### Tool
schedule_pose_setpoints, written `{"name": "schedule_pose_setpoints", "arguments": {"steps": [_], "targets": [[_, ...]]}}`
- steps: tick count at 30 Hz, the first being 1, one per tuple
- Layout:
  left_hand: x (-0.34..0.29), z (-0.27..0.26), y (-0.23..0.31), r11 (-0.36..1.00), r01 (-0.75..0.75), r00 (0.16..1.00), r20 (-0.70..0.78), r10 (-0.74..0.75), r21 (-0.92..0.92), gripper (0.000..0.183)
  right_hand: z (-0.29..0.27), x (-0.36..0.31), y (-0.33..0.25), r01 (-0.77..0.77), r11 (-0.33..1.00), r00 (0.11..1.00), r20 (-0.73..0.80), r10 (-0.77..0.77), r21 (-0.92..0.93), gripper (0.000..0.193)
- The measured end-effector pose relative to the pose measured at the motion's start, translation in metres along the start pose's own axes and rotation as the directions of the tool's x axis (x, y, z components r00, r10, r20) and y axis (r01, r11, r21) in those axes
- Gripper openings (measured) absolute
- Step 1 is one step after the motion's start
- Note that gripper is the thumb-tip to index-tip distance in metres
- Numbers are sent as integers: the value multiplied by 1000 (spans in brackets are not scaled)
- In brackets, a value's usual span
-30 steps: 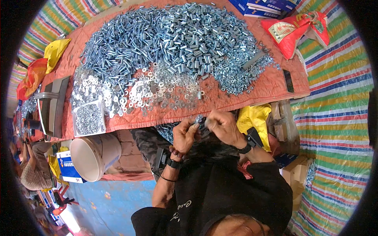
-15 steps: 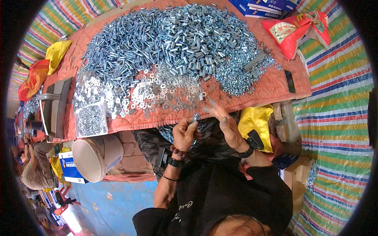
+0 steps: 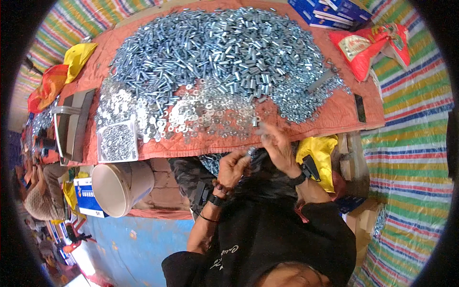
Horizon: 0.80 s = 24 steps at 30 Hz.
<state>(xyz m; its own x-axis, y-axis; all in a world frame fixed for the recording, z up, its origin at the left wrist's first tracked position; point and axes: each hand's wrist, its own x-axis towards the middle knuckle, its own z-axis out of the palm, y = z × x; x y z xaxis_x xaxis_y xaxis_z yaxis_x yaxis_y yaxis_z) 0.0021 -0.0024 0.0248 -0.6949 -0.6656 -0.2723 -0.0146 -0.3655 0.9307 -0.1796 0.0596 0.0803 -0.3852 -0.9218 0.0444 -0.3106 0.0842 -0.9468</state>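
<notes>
My left hand (image 3: pixel 233 168) is closed just off the table's front edge. A small shiny metal fastener (image 3: pixel 251 151) sticks up from between its thumb and fingers; its lower part is hidden in the grip. To the right, my right hand (image 3: pixel 278 147) reaches toward the edge with its fingers smeared by motion, so what they hold cannot be made out. Close to those fingertips, a short metal sleeve (image 3: pixel 255 122) stands on the red cloth (image 3: pixel 191 148). Beyond it lie loose flat washers (image 3: pixel 179 117), and a heap of nuts (image 3: pixel 296 103) is at the right.
Metal sleeves and rods (image 3: pixel 205 52) are heaped across the table's back. A clear tub of washers (image 3: pixel 117 143) sits at the front left, above a white bucket (image 3: pixel 114 189). A red bag (image 3: pixel 356 50) and blue boxes (image 3: pixel 330 14) stand at the back right; a dark flat bar (image 3: pixel 360 108) lies nearby.
The whole view has shifted slightly. My right hand's spread fingers have drawn lower and blurred near the standing sleeve. My left hand still holds the fastener.
</notes>
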Motion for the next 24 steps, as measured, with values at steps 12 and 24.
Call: {"name": "schedule_pose_setpoints", "arguments": {"steps": [12, 24], "targets": [[78, -203, 77, 382, 258, 619, -456, 640, 887, 33, 19, 68, 55, 35, 772, 991, -80, -111, -635, 33], [113, -218, 86, 166, 244, 653, -288, 700, 955, 18, -5, 51, 49, -159, 821, 987, 63, 149, 549, 39]]}}
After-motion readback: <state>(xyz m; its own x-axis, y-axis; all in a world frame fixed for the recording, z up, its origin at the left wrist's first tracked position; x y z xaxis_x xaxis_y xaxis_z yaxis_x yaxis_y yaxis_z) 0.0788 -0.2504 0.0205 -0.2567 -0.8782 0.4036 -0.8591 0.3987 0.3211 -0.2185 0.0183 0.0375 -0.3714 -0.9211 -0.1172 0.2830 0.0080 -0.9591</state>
